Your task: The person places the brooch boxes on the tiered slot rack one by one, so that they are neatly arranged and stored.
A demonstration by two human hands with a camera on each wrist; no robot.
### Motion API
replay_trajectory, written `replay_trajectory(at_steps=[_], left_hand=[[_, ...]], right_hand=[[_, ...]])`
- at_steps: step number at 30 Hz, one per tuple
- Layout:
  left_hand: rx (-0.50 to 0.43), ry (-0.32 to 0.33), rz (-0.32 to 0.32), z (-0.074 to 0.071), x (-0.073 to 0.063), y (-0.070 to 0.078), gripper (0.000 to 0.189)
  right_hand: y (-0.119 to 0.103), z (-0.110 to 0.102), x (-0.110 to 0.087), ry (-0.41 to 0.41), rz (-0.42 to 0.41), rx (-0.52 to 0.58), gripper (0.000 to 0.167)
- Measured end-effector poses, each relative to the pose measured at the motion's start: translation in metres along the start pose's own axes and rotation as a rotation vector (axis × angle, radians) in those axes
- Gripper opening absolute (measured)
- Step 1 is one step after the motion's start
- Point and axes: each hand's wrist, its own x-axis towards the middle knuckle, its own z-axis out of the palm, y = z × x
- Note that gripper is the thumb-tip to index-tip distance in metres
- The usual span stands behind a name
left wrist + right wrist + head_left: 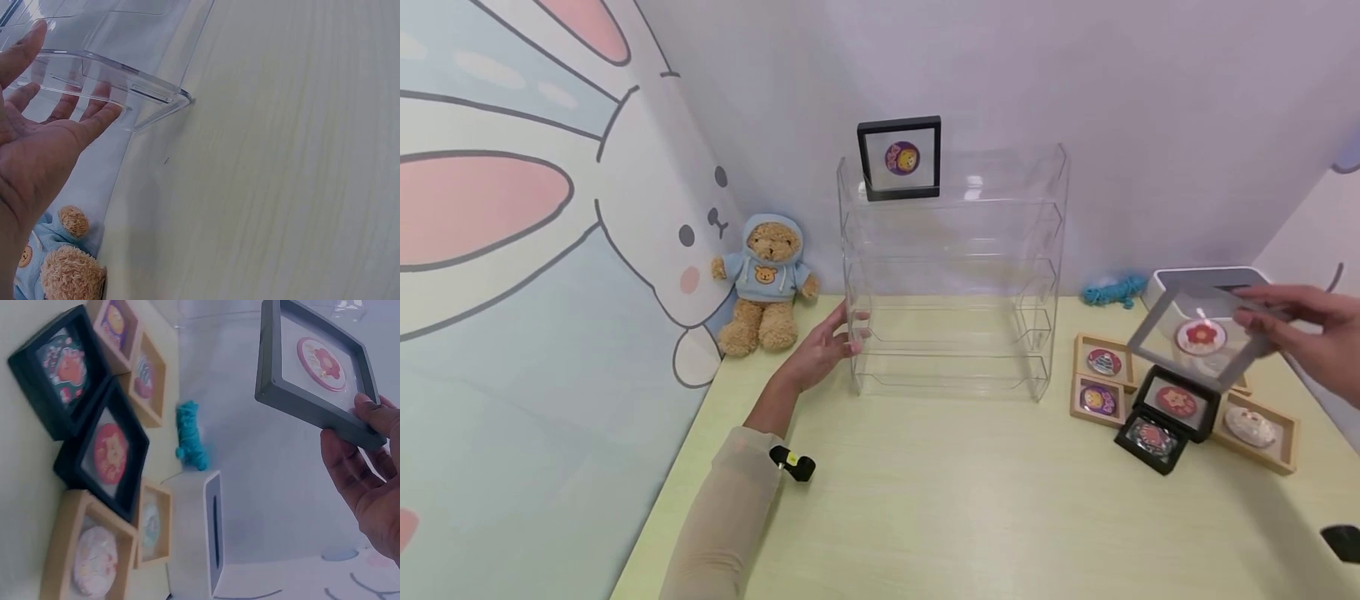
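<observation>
Between thumb and fingers my right hand (1311, 333) grips a grey square display frame (269, 381) by one corner, raised over the other frames at the right. A round badge with a red flower (324, 364) sits inside its clear pane. My left hand (820, 354) touches the left side of a clear acrylic tiered rack (951, 387), fingers spread and partly seen through the plastic. In the left wrist view, those fingers (103, 119) lie against the rack's lower edge. A black frame with a purple bear badge (898, 158) stands on the rack's top tier, at its left end.
Right of the rack lie black frames (1150, 442) and wooden frames (1258, 433), each holding a badge. Behind them are a teal cord bundle (1112, 291) and a white box (1165, 279). A teddy bear (767, 283) in a blue hoodie sits against the left wall.
</observation>
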Motion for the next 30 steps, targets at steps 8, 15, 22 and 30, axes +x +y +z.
replay_trajectory(at_steps=[8, 15, 22, 30], left_hand=[[-0.001, 0.001, -0.001, 0.000, 0.000, 0.002, 0.089], [0.008, 0.008, -0.010, -0.001, 0.001, 0.001, 0.090], [0.019, 0.006, -0.007, -0.002, 0.001, 0.000, 0.090], [0.008, 0.010, -0.009, -0.002, 0.002, -0.001, 0.090]], right_hand=[[-0.045, 0.015, 0.056, -0.013, 0.179, -0.268, 0.035], [-0.075, 0.026, 0.103, -0.021, 0.134, -0.200, 0.037], [-0.117, 0.048, 0.150, 0.048, -0.011, -0.056, 0.030], [-0.169, 0.077, 0.195, 0.082, 0.029, 0.143, 0.029]])
